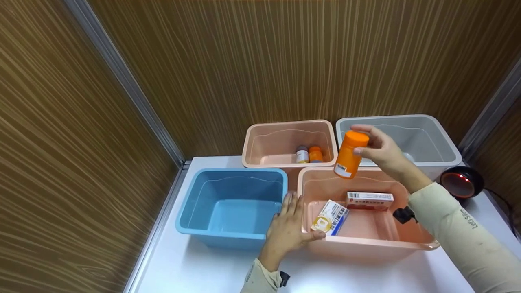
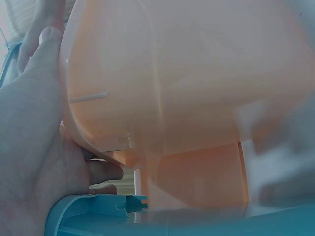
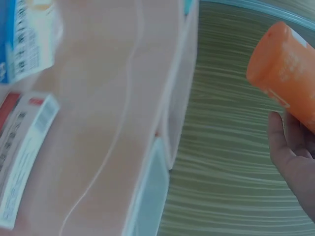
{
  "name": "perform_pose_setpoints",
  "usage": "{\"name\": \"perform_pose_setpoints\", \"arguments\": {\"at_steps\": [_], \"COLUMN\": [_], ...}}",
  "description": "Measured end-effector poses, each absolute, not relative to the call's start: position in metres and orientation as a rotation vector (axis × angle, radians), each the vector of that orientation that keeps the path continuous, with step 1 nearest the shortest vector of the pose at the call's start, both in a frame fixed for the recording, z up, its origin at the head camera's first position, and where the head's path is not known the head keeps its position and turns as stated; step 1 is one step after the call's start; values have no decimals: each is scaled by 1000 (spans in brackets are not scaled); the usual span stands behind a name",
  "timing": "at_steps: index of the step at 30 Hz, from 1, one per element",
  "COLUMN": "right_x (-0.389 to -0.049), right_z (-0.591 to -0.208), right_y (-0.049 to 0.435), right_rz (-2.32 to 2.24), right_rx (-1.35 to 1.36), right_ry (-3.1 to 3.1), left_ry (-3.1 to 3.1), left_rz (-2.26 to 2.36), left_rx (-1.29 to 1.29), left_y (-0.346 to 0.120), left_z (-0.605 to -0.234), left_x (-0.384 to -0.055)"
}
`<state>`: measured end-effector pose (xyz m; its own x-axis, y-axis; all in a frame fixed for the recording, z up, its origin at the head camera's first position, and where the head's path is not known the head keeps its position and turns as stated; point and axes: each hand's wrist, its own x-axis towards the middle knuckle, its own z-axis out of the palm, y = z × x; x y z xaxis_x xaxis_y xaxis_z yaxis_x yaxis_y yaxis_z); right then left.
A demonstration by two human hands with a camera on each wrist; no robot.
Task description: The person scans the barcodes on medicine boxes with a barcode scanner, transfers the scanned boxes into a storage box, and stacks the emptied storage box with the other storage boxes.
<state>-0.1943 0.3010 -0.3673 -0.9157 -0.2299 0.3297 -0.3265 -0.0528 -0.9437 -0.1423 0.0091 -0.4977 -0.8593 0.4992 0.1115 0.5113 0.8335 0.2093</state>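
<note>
My right hand (image 1: 380, 148) holds an orange bottle (image 1: 349, 158) by its upper part, thumb on one side and fingers on the other. The bottle is tilted, its orange cap up, above the back edge of the front pink bin (image 1: 370, 243). Inside that bin lie a white, yellow and blue medicine box (image 1: 330, 217) and a white and red box (image 1: 369, 200). My left hand (image 1: 287, 228) rests on the bin's left front corner, fingers straight along the side and thumb on the front rim. The right wrist view shows the bottle (image 3: 285, 73) partly cut off by the frame.
A blue bin (image 1: 232, 235) stands to the left. Behind are another pink bin (image 1: 285, 165), with a grey-capped bottle (image 1: 302, 154) and an orange bottle (image 1: 316, 154) inside, and a grey bin (image 1: 407, 118). A black round device (image 1: 462, 182) with red lights and a cable sits at right.
</note>
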Motion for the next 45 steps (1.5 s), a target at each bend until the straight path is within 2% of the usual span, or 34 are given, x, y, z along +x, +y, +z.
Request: {"name": "perform_pose_setpoints", "arguments": {"at_steps": [17, 23, 31, 36, 45], "right_x": [-168, -146, -131, -122, -107], "right_z": [-341, -324, -317, -325, -344], "right_y": [315, 320, 337, 364, 412], "right_rz": [2889, 2983, 2865, 2714, 2178], "right_rx": [1014, 1021, 1185, 1012, 480], "right_ry": [-1160, -984, -1012, -1089, -1522], "left_ry": [-2945, -2948, -2952, -2949, -2887], "left_rz": [-407, -417, -418, -406, -407], "left_rx": [-817, -833, -847, -847, -864], "left_y": [10, 11, 9, 10, 9], "left_z": [-498, -498, -498, -496, -498], "left_x": [-142, -143, -144, -143, -143]}}
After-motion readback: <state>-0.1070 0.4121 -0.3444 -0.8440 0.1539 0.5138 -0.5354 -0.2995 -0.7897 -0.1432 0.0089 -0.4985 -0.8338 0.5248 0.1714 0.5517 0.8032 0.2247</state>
